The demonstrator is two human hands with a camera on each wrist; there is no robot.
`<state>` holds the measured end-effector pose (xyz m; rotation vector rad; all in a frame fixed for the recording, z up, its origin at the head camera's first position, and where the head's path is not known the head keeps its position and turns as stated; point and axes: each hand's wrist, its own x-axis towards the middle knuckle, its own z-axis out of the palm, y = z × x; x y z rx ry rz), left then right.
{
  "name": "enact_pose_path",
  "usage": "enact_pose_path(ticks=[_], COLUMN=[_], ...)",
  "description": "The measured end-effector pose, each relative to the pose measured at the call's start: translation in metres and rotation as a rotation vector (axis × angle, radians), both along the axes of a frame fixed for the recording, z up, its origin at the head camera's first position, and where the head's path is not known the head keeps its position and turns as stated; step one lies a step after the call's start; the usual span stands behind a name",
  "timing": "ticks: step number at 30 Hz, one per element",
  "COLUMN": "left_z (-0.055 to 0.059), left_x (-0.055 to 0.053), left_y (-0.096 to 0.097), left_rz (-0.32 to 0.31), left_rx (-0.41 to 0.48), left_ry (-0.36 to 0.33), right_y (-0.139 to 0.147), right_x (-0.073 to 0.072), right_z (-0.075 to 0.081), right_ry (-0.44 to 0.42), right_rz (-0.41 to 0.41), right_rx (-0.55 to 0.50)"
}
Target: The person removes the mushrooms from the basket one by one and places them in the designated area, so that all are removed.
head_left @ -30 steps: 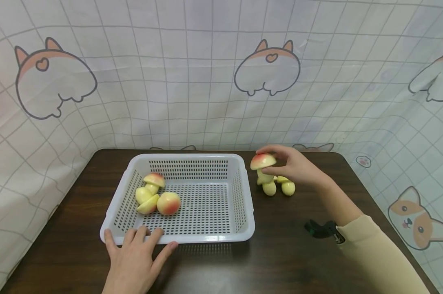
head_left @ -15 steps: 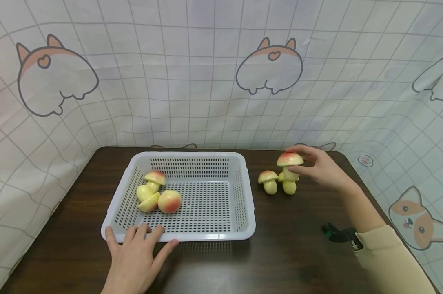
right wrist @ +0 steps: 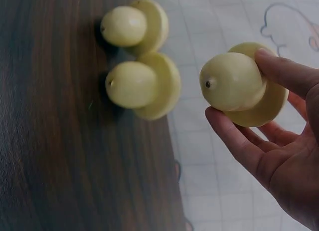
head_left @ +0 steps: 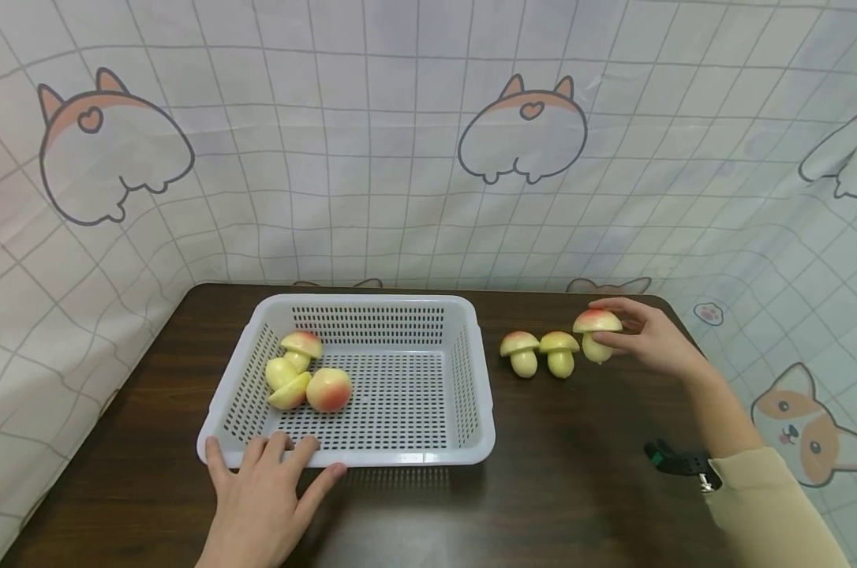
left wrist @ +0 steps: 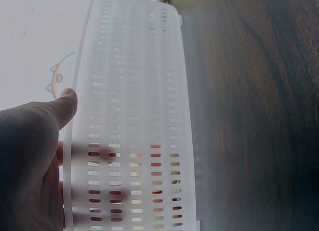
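In the head view my right hand (head_left: 649, 335) pinches a toy mushroom (head_left: 596, 322) with a red-and-cream cap, held above the table at the right. The right wrist view shows thumb and fingers around that mushroom (right wrist: 234, 84), its stem end facing the camera. Two more toy mushrooms, one red-capped (head_left: 519, 344) and one yellow-capped (head_left: 559, 352), stand side by side to its left. My left hand (head_left: 261, 497) holds the near rim of a white plastic basket (head_left: 443, 457); its fingers reach over the rim, with the thumb outside in the left wrist view (left wrist: 67, 104).
Inside the basket's left side lie a red-capped mushroom (head_left: 301, 347), yellow mushroom-shaped pieces (head_left: 286, 386) and a round red-and-yellow piece (head_left: 329, 390). Beneath is a dark wooden table (head_left: 542, 473). A grid-patterned curtain (head_left: 400, 197) surrounds its back and sides.
My right hand has carried its mushroom rightward, past the two standing mushrooms, which are now uncovered. The left hand and the basket have stayed in place.
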<state>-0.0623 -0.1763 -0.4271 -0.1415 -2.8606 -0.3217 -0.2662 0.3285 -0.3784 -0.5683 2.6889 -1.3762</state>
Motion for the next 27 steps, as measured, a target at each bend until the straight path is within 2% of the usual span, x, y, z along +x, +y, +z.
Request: enact_pose_path(ticks=[6, 12, 27], left_z=[0.0, 0.0, 0.0], left_x=[0.0, 0.0, 0.0], left_y=[0.0, 0.0, 0.0], left_rz=[0.004, 0.005, 0.005], left_rx=[-0.006, -0.005, -0.012], left_ry=[-0.003, -0.002, -0.001], right_y=[0.016, 0.03, 0.037], right_x=[-0.003, -0.008, -0.022], right_z=[-0.01, -0.028, -0.059], right_ry=[-0.044, -0.112, -0.152], right_rz=[-0.028, -0.07, -0.129], right_rx=[-0.009, -0.01, -0.001])
